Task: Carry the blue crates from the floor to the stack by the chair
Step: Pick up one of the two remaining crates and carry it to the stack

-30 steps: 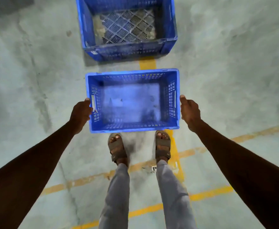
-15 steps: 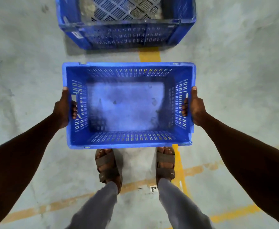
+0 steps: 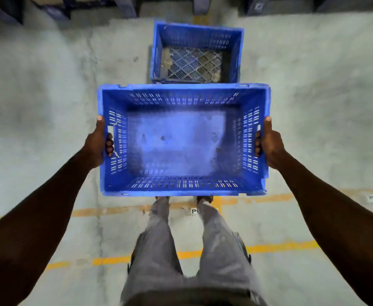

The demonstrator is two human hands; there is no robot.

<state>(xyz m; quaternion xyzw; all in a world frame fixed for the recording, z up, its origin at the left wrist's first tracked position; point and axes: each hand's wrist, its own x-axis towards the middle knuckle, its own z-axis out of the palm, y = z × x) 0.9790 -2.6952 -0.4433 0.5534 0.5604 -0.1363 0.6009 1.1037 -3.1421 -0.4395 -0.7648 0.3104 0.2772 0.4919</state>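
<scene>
A: Nearest the camera?

B: Grey trouser legs (image 3: 159,244), soft and creased, planted on a mottled grey concrete floor (image 3: 48,85) crossed by worn yellow painted lines (image 3: 280,247). Feet mostly hidden under the load.

A: And the load itself?

B: Held clear of the floor at about waist height: a rectangular blue plastic crate (image 3: 183,184), open-topped, walls pierced with rows of small slots, bottom solid and dusted pale. Level, long side facing the body.

A: State of each grip?

B: Left hand (image 3: 96,144) clamped on the left short wall, thumb laid along the rim, fingertips (image 3: 109,144) curled through the handle slot. Right hand (image 3: 269,144) mirrored on the right short wall, thumb up on the rim, fingers hooked in. Both arms stretched forward and nearly straight.

A: Any damage near the handles?

B: A pale crack running by the left handle slot.

A: Room around it?

B: Bare concrete wide to either side. Ahead, less so.

A: Meaning?

B: Just past the far rim, on the floor, a second blue plastic crate (image 3: 156,54), taller-walled, with a grey diamond-lattice bottom. Its near edge hidden behind the carried crate's far wall.

A: Beyond that?

B: Dark frame legs (image 3: 126,6) along the top edge, blurred, kind unclear.
</scene>
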